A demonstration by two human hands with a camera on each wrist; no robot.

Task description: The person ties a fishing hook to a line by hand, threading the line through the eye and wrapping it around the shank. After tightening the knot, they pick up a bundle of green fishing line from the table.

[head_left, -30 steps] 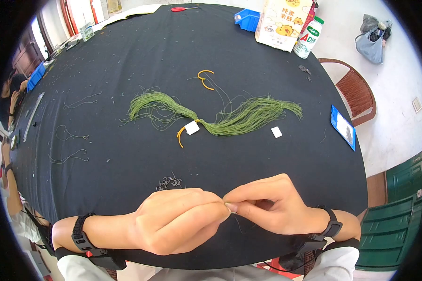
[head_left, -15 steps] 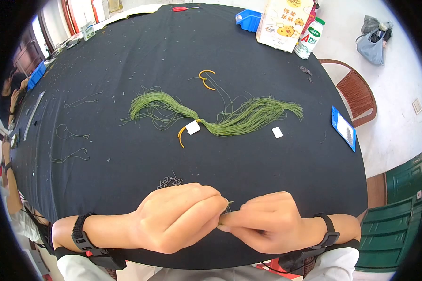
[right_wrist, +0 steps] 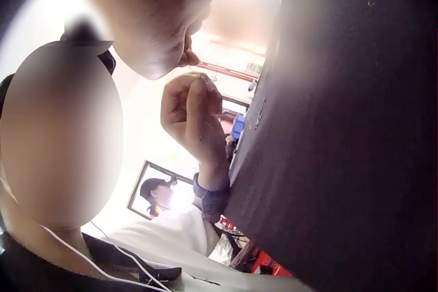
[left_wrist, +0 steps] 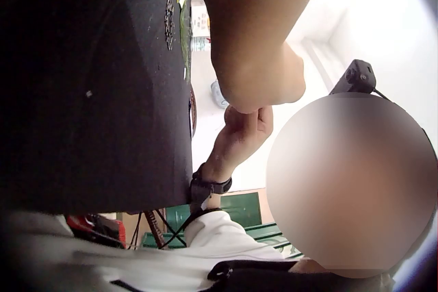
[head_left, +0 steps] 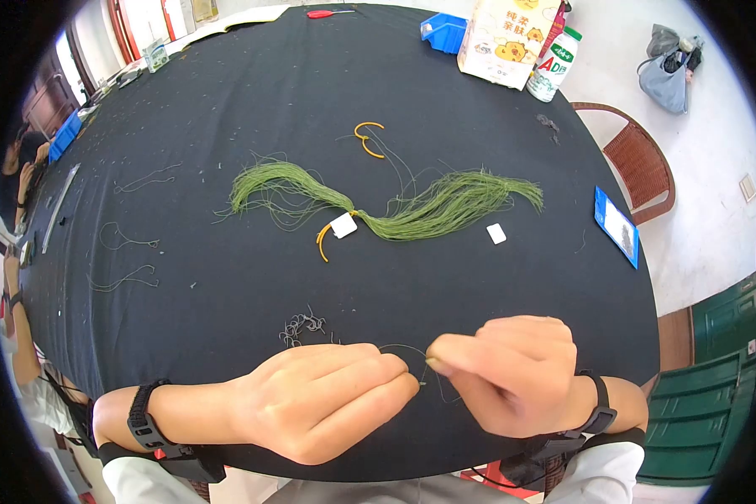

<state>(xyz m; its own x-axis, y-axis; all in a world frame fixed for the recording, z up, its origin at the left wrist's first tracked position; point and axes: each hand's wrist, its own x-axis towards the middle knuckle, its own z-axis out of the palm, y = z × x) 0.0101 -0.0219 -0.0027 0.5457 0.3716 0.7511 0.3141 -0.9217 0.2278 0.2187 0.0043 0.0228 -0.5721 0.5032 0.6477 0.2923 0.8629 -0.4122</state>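
Note:
Near the table's front edge, my left hand [head_left: 332, 405] has its fingers curled with the tips together, pinching a thin line [head_left: 403, 346]. A tiny pale end shows at those fingertips; whatever else they hold is hidden. My right hand [head_left: 517, 374], just to the right, pinches the same line between thumb and forefinger, with a loose loop hanging below. The right wrist view shows the left thumb [right_wrist: 198, 104] pressed to the curled fingers. Beyond the left hand lies a small pile of dark, curved wire-like pieces [head_left: 301, 326].
A bundle of green strands [head_left: 454, 206], tied at its middle, lies across the black table [head_left: 252, 286]. Yellow rings [head_left: 370, 141] and a white tag [head_left: 496, 234] are around it. A blue packet [head_left: 616, 227] lies right; a bottle [head_left: 554, 65] stands at the back.
My right hand has pulled away from the left fingertips, to the right and upward, so a curve of line now shows between the hands. The left hand stays nearly in place.

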